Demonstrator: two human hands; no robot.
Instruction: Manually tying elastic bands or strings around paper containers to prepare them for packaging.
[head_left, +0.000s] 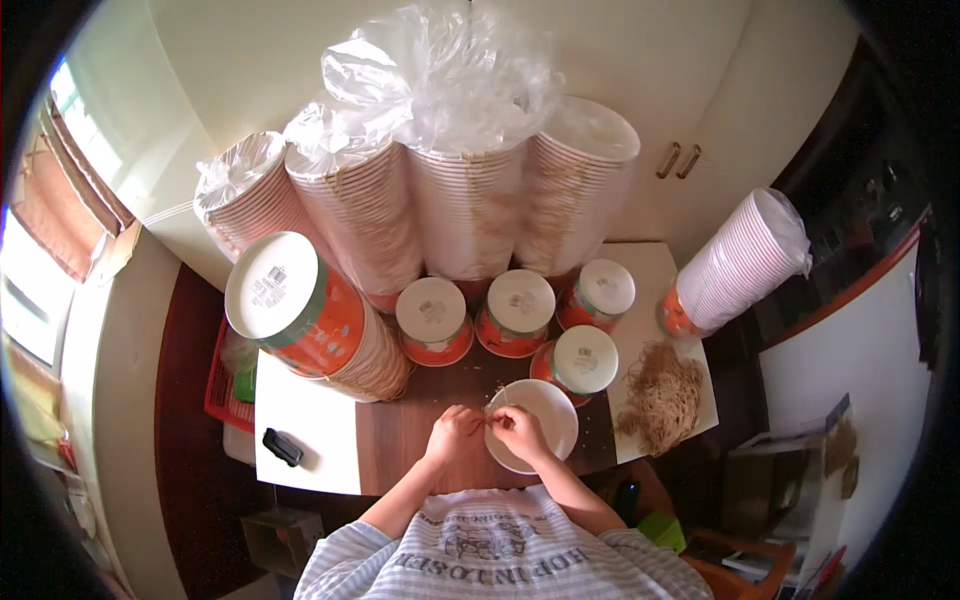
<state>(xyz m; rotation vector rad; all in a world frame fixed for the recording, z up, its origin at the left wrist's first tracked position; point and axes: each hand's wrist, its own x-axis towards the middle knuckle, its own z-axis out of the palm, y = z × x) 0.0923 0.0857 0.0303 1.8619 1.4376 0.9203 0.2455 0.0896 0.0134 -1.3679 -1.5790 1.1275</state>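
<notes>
Close together over the near table, my left hand (454,434) and my right hand (518,430) are both closed, fingertips almost touching. A thin reddish strand (481,424) shows between them; its exact kind is too small to make out. Just under my right hand stands a white round tub (552,430), its mouth facing up. A pale thin bit sticks up by my fingers at its rim. Beyond it, several orange paper tubs (584,362) sit upside down, white bases up. A tangled pile of tan strings (664,400) lies to the right.
Tall stacks of paper tubs (465,210) in clear plastic line the back, another wrapped stack (742,262) leaning at the right. A stack topped by an overturned tub (330,320) is at left. A black object (283,447) lies on the white board (310,410), beside a red basket (222,375).
</notes>
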